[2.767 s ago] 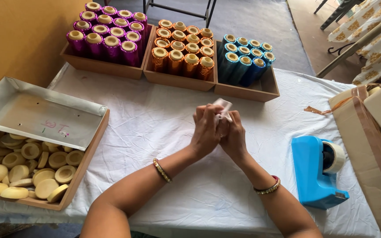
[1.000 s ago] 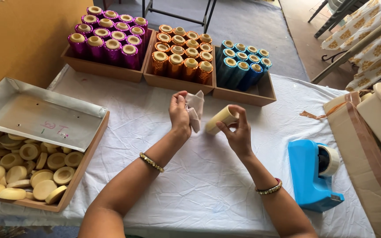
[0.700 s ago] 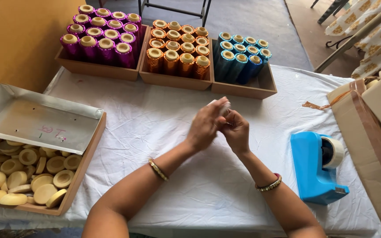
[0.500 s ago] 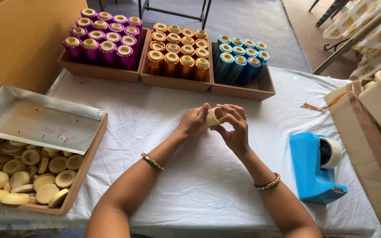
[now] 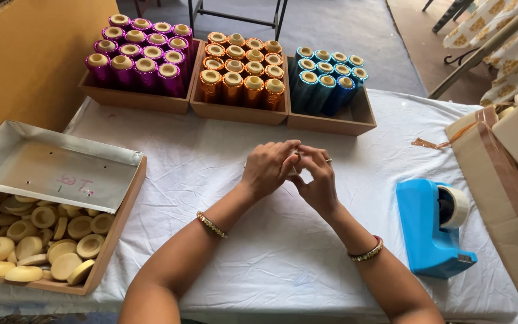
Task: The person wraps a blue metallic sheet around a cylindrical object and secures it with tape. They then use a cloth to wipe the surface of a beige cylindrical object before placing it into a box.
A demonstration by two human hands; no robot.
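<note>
My left hand (image 5: 269, 168) and my right hand (image 5: 315, 178) meet over the middle of the white-clothed table (image 5: 211, 162). Both close around a small cream-coloured cup (image 5: 295, 167), of which only a sliver shows between the fingers. Whether any wrapper is on it is hidden. A ring sits on a right finger, and each wrist wears a bangle.
Three wooden trays stand at the far edge with foil-wrapped cups: purple (image 5: 139, 57), orange (image 5: 238, 69), blue (image 5: 326, 78). A box of plain cream cups (image 5: 37, 240) with a silver sheet (image 5: 49, 165) lies left. A blue tape dispenser (image 5: 436, 225) and a cardboard box (image 5: 505, 180) are right.
The hands moved apart, showing the cream cup in the right hand, then closed together again. Now they cover the cup almost fully and sit slightly lower on the table.
</note>
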